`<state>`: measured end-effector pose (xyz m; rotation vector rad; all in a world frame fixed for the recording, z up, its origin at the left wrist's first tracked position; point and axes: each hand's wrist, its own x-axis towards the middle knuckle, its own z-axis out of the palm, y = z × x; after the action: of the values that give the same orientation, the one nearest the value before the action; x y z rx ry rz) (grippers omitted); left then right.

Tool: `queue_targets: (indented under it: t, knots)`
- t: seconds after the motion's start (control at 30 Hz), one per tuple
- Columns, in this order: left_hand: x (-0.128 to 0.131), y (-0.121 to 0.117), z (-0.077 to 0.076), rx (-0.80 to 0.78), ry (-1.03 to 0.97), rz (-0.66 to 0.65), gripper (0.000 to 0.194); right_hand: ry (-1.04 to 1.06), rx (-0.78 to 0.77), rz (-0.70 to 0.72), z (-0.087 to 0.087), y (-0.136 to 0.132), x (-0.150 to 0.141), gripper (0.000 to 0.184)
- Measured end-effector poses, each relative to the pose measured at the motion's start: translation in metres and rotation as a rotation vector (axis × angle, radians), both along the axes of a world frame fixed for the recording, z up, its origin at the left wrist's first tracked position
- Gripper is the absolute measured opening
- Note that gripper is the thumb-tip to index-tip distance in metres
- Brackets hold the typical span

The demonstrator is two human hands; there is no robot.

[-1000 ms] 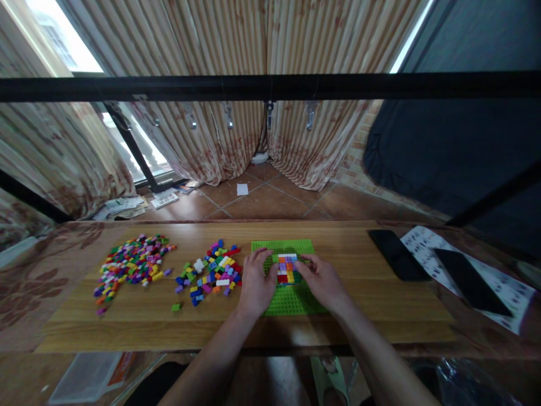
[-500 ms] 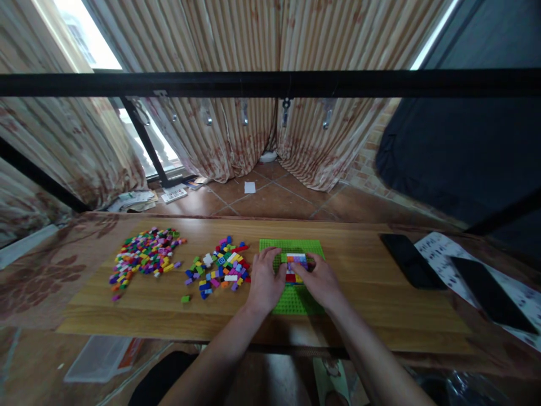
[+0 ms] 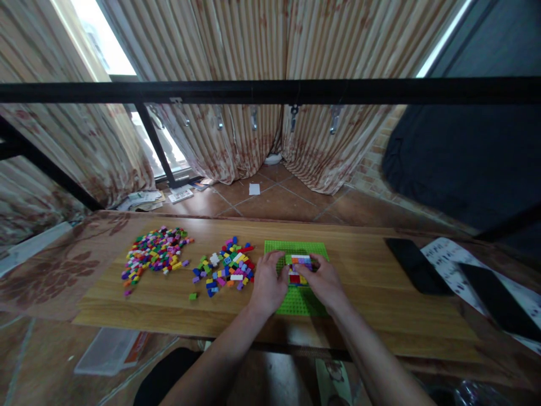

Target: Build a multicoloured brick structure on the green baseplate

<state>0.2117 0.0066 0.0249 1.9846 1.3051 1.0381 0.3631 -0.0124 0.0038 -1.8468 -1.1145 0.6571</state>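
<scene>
A green studded baseplate (image 3: 302, 305) lies on the wooden board, and a small build of toy building bricks (image 3: 301, 260) sits over its middle, in white, orange, purple, red and yellow. My left hand (image 3: 269, 285) grips the left side of this build, its fingers curled and thumb against the near left part. From the right, my right hand (image 3: 327, 283) holds it too, with the thumb over the front bricks and fingers at the far side. Fingertips partly hide the build's ends. I cannot tell whether it is pressed onto the baseplate.
Loose larger bricks (image 3: 230, 262) lie left of the baseplate, and a heap of smaller bricks (image 3: 154, 251) farther left. One green brick (image 3: 193, 296) lies apart. On the right are a dark phone (image 3: 416, 265), a printed sheet (image 3: 439, 256) and another dark device (image 3: 499, 299). A black bar (image 3: 270, 92) crosses beyond.
The whole view has shifted slightly, so things appear a little farther right. Both hands stay around the brick build, with only a slight change in the right thumb and fingers.
</scene>
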Motion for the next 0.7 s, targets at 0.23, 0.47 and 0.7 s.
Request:
queue_targets:
  t: [0.23,0.47,0.7]
  knots:
    - [0.000,-0.001,0.001,-0.016,0.021,-0.007,0.029,-0.068,0.062,0.013,0.005,-0.003,-0.004,0.055]
    - [-0.006,0.000,0.006,-0.005,0.005,-0.012,0.029,0.269,-0.041,-0.021,0.029,-0.008,0.010,0.047]
    - [-0.021,0.017,0.009,-0.025,-0.018,0.054,0.031,0.311,-0.001,-0.118,0.040,-0.008,0.029,0.040]
